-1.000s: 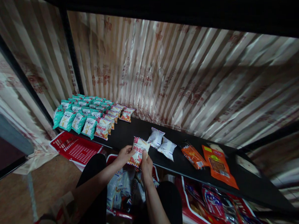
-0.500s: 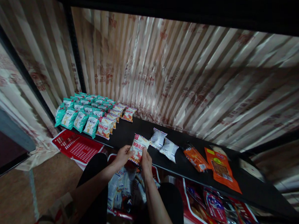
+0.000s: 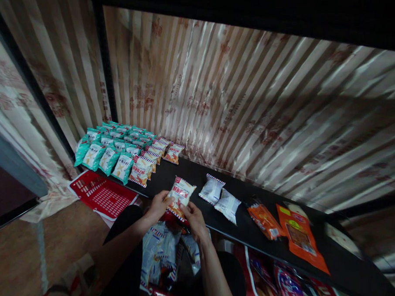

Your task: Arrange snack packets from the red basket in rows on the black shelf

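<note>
Between my two hands is a small white snack bag (image 3: 182, 191) with red lettering and a striped edge, its printed front facing me. My left hand (image 3: 159, 207) grips its left side, and my right hand (image 3: 194, 218) pinches its lower right corner. The bag is tilted, above the front edge of the black shelf (image 3: 198, 167). Matching snack bags (image 3: 141, 170) stand in a row to the left, beside rows of teal snack bags (image 3: 122, 168). Two silvery bags (image 3: 211, 189) lie face down to the right of my hands.
An orange packet (image 3: 264, 219) and a larger orange pouch (image 3: 301, 237) lie farther right on the shelf. Below are a red basket (image 3: 109, 197) at left, bags (image 3: 156, 250) between my knees, and packets (image 3: 286, 281) at lower right. A dark post (image 3: 104, 60) and striped curtain (image 3: 214, 86) stand behind.
Both hands still hold the snack bag, which has shifted slightly. My right hand's fingers have moved to its lower corner. The camera view has turned a little, moving the right-hand packets lower right.
</note>
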`<state>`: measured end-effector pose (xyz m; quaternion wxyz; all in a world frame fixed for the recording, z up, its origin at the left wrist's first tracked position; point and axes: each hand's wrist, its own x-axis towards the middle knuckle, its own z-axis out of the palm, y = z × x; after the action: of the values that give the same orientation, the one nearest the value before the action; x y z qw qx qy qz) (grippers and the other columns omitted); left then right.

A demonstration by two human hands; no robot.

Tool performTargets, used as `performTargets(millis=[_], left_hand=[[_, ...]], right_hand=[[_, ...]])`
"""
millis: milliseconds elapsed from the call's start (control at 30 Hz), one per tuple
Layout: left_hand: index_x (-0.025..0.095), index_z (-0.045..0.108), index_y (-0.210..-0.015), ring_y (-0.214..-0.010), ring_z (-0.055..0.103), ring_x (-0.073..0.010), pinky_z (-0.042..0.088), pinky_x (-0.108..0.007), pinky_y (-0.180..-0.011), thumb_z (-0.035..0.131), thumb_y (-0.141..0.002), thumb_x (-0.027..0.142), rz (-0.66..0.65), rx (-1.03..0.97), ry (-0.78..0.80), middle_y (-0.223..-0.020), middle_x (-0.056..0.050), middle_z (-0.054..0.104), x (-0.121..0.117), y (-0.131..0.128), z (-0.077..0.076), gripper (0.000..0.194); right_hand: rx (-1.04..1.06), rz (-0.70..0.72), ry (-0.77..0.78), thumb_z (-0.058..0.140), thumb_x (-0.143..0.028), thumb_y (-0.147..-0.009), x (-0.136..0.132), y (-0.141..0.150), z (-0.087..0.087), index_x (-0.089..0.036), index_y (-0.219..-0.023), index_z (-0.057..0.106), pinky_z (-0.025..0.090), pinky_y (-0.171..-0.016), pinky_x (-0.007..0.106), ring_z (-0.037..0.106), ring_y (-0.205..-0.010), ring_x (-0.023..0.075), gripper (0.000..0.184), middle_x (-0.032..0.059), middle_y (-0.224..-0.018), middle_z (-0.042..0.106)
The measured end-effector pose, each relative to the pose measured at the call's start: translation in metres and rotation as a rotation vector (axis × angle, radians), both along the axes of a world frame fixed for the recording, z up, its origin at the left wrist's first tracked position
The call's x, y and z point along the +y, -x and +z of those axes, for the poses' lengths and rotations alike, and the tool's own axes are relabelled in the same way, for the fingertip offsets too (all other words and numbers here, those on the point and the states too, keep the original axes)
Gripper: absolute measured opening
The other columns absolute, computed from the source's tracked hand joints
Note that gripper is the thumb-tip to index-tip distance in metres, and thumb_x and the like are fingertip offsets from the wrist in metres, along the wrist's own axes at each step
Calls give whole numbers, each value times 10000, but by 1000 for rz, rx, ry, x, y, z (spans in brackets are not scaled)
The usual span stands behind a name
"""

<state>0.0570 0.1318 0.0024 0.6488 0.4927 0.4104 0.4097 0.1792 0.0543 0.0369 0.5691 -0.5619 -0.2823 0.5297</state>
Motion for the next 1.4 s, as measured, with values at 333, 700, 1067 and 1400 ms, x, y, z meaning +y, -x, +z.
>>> performTargets(millis=[333, 700, 1067, 1400], left_hand=[[144, 601, -963, -835, 629, -181, 479, -275, -753, 588, -721, 244, 36, 138, -122, -895, -58, 682, 21, -3, -5, 262], [168, 588, -1042, -922, 606, -166, 452, -277, -837, 538, -784, 251, 120, 571, -318, -995, -59, 642, 40, -7, -8, 276], [125, 572, -1095, -979, 567, -226, 441, -359, -901, 527, -815, 213, 207, 823, -577, -1017, -96, 648, 63, -17, 0, 297], [126, 494, -1190, -1095, 518, -237, 431, -422, -957, 412, -856, 180, 286, 804, -801, -1172, -129, 575, 78, -28, -19, 348]], right_hand=[[-135, 0, -30, 737, -442, -578, 27, -3, -21, -169, -931, 592, 495, -674, 327, 646, -681, 206, 469, 49, -799, 708], [-320, -92, -40, 667, -409, -617, 60, -4, -40, -149, -908, 625, 475, -623, 281, 628, -681, 197, 392, 58, -779, 702], [-482, -123, -56, 626, -431, -654, 99, -13, -48, -160, -932, 634, 470, -611, 274, 626, -675, 198, 389, 53, -789, 705], [-561, -172, -76, 604, -431, -653, 135, -20, -46, -164, -895, 650, 469, -612, 276, 633, -686, 202, 363, 68, -832, 711]])
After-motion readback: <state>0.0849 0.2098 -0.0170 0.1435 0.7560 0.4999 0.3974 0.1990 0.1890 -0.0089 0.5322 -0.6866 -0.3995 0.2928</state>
